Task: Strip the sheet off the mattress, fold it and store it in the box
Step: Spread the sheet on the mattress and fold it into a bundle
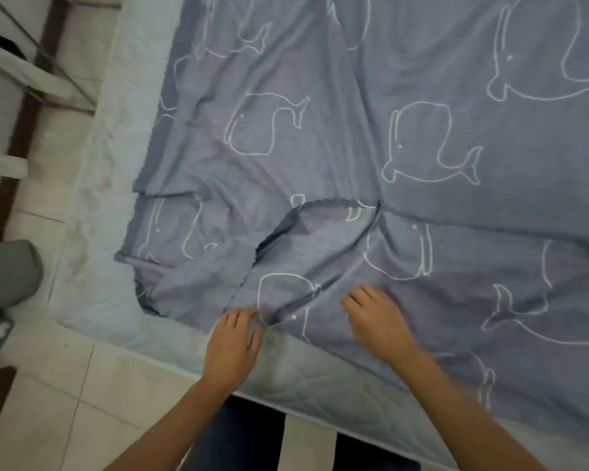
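**A:** What is at the far left?

**B:** Pale floor tiles (48, 402). A grey rounded thing (7, 273) stands on them just beside the left edge of the mattress (92, 198). I cannot tell what it is.

**A:** And the mattress itself?

**B:** A bare, pale strip of it shows along its left edge and its near edge, stained in places.

**A:** Where is the sheet?

**B:** The sheet (320, 130) is blue-grey with white whale outlines. It lies loose and wrinkled on top of the mattress and is pulled clear of the near left corner. One flap is folded back over the rest near the middle. To the right it runs out of the picture.

**A:** What are the hands doing?

**B:** The left hand (233, 338) is at the sheet's hem by the mattress's near edge. Its fingers are bent and pinch a ridge of cloth, though the picture is blurred there. The right hand (376, 317) is near it, further right, palm down on the sheet. Its fingers are almost straight and a little spread, resting on the cloth and gripping nothing.

**A:** Anything below them?

**B:** Dark trousers (238, 436), close against the mattress's near edge.
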